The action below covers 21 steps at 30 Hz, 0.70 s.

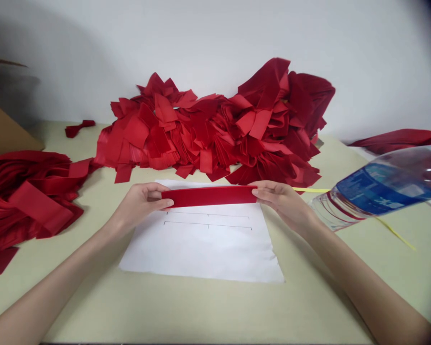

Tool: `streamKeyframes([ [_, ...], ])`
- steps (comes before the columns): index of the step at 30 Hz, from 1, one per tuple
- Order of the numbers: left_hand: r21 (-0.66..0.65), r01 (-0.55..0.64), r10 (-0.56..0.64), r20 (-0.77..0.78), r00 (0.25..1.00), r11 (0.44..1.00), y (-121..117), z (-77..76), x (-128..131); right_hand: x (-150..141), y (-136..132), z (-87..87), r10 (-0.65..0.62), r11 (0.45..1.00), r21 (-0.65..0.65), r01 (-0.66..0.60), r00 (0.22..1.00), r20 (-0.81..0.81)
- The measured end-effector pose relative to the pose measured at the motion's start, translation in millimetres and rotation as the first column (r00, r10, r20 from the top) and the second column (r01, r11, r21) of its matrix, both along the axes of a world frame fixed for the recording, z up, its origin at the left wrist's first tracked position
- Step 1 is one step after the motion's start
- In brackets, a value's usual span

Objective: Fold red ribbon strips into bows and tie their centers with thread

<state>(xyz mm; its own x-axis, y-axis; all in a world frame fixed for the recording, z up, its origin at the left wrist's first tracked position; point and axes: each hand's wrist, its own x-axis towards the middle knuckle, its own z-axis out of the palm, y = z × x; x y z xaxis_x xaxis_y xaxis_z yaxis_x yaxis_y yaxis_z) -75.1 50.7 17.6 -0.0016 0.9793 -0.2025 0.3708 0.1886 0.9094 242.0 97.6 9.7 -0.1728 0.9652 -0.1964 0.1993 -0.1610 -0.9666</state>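
A flat red ribbon strip (210,196) is stretched between my two hands, over the upper part of a white paper sheet (201,256). My left hand (145,201) pinches its left end between thumb and fingers. At the other end, my right hand (282,199) grips the strip the same way, thumb in front. Two dark ruled lines with small end and middle ticks run across the paper just below the strip. The strip spans slightly more than the length of these lines.
Behind the paper lies a large heap of red strips (208,129); another pile (32,196) is at left. A small red piece (79,128) lies at back left. A plastic bottle (384,184) with a blue label and a yellow strip (395,233) are at right.
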Motion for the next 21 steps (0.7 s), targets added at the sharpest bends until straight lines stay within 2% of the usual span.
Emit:
streamKeyframes([
  [11,-0.052,-0.015,0.022,0.143,0.989,0.999,4,-6.7,-3,2,3,-1.8,-0.105,0.993,-0.072,0.097,0.988,-0.115],
  [15,-0.076,0.035,-0.020,0.191,0.981,0.997,5,-9.0,-6,3,2,-1.8,-0.095,0.992,-0.096,0.081,0.983,-0.155],
  [21,-0.105,0.038,-0.006,0.283,0.959,0.994,5,-11.9,-8,2,0,-5.3,-0.057,0.996,-0.079,0.048,0.991,-0.117],
])
